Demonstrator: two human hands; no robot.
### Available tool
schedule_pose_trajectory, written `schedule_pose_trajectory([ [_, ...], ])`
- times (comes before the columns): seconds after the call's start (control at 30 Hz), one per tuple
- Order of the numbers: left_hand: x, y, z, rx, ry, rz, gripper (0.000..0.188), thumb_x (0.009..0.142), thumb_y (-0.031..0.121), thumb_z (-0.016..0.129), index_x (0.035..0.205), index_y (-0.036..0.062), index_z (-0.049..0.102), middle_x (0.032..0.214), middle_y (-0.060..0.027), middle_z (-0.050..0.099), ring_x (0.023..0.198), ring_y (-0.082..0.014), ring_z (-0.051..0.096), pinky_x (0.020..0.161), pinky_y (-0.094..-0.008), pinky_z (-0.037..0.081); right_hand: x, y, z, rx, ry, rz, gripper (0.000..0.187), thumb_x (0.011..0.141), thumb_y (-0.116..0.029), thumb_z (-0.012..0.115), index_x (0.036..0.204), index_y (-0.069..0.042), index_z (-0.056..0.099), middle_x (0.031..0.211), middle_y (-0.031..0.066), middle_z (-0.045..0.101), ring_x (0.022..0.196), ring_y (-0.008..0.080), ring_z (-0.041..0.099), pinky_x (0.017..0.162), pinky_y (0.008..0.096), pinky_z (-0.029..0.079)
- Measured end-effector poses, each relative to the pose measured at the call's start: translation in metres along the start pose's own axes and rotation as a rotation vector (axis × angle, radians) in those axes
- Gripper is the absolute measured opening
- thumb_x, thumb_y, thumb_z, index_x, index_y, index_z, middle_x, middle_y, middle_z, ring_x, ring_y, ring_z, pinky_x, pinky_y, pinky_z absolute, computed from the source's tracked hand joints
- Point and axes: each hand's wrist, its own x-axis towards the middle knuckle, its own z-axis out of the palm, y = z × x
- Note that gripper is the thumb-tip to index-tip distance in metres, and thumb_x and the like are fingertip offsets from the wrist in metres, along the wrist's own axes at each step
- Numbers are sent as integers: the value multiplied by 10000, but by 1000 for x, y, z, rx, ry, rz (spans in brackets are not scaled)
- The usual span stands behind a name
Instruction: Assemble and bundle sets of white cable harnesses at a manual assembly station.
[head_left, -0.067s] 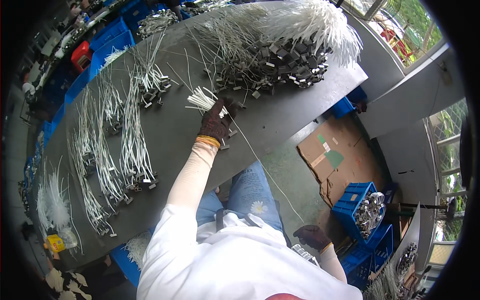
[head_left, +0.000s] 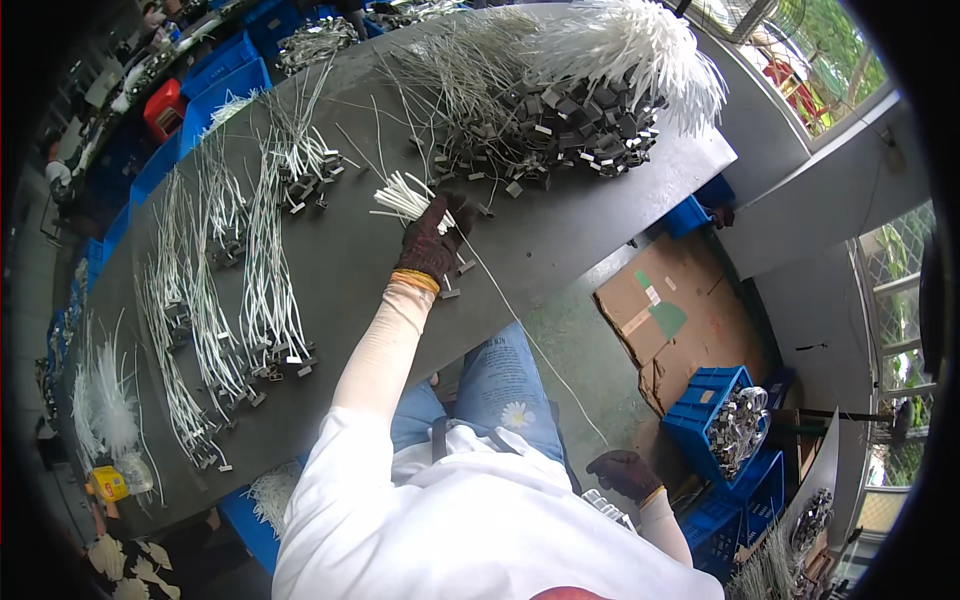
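My left hand (head_left: 435, 240), in a dark glove, is closed round a bundle of short white tubes (head_left: 403, 196) over the metal table. Small blocks on wires (head_left: 459, 268) show beside its fingers. One long thin white wire (head_left: 537, 345) runs from this hand, past the table edge, down to my right hand (head_left: 626, 473). That hand, also in a dark glove, is held low at my right side with its fingers closed at the wire's end. The exact grip is too small to see. Beyond the left hand lies a heap of dark blocks with wires (head_left: 585, 125).
White wire bundles (head_left: 270, 290) with small blocks lie in rows along the left of the table (head_left: 345, 250). A large white strand bundle (head_left: 630, 50) sits at the far right. Blue crates (head_left: 705, 405) stand near my right hand; flattened cardboard (head_left: 665, 310) covers floor.
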Motion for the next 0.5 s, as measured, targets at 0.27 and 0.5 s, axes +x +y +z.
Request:
schedule_pose_trajectory([
  [0.27, 53, 26, -104, 132, -204, 23, 292, 950, 181, 623, 1225, 85, 601, 1166, -57, 663, 1062, -197, 646, 840, -289, 565, 19, -3, 13, -40, -46, -79, 216, 886, -195, 608, 938, -43, 753, 702, 15, 641, 596, 87, 543, 538, 235, 420],
  [0.5, -77, -25, -11, 1489, -367, 497, 481, 905, 216, 687, 1338, 82, 526, 1215, -79, 640, 1148, -190, 602, 1022, -317, 462, 88, -52, 43, 101, -122, -239, 215, 896, -158, 630, 1061, -33, 688, 852, 17, 672, 660, 88, 595, 547, 232, 455],
])
